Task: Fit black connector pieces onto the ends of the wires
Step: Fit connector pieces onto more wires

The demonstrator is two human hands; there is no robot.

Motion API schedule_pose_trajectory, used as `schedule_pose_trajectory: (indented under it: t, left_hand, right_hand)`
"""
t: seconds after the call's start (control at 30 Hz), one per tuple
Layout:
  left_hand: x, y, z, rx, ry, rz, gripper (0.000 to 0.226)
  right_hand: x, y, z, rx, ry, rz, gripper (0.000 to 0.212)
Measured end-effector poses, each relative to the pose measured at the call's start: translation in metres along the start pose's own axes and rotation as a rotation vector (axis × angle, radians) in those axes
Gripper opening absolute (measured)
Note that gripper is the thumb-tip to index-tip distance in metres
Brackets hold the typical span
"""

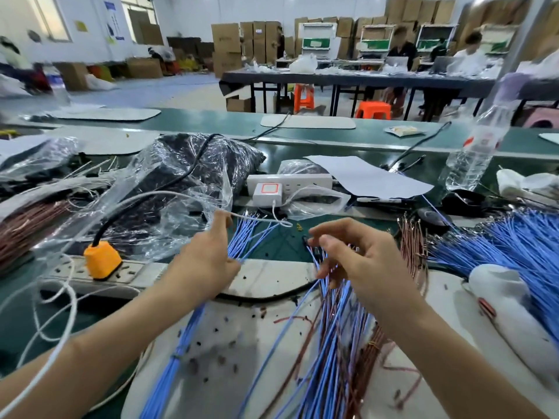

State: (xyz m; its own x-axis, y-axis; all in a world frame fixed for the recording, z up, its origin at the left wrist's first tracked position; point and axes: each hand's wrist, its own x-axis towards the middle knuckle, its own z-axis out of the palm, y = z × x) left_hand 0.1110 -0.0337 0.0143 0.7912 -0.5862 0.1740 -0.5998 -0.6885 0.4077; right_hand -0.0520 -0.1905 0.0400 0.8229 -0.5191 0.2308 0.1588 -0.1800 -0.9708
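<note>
Containers: large clear plastic bag (pixel 193 164) on the green bench (pixel 211 122), holding a dark mass of black contents; a black cable runs over it. Smaller clear bag (pixel 298 168) behind the white power strip (pixel 290 179), also dark inside. Clear bottle (pixel 475 152) upright at far right.

Left hand (pixel 208 261): fingers curled tight round a bunch of blue wires (pixel 248 234), whose ends fan out past the knuckles. Right hand (pixel 354 258): lower fingers curled over a mixed bundle (pixel 335 313) of blue and brown wires. Its thumb and forefinger tips sit close together beside a small black piece (pixel 306 239); we cannot tell if they pinch it.

Loose black connector pieces (pixel 217 361) lie scattered on the white mat (pixel 272 276) under both bundles.

Around: orange plug (pixel 101 260) in a second strip at left, a white cable (pixel 151 197) looping across the wire ends, a heap of blue wire (pixel 514 246) at right, and a paper sheet (pixel 369 176).
</note>
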Motion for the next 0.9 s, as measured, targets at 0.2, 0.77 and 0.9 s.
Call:
schedule_pose_trajectory:
  t: [0.2, 0.77, 0.9]
  left_hand:
    - [-0.009, -0.004, -0.012, -0.106, 0.037, 0.005, 0.093]
    - [0.005, 0.0, -0.017, -0.12, -0.074, 0.224, 0.029]
    - [0.011, -0.004, -0.016, -0.204, -0.146, 0.125, 0.033]
  right_hand:
    - [0.014, -0.002, 0.054, -0.038, -0.313, 0.415, 0.021]
    - [0.032, 0.031, 0.116, 0.262, -0.26, 0.602, 0.028]
    - [0.024, 0.024, 0.113, 0.16, -0.347, 0.594, 0.013]
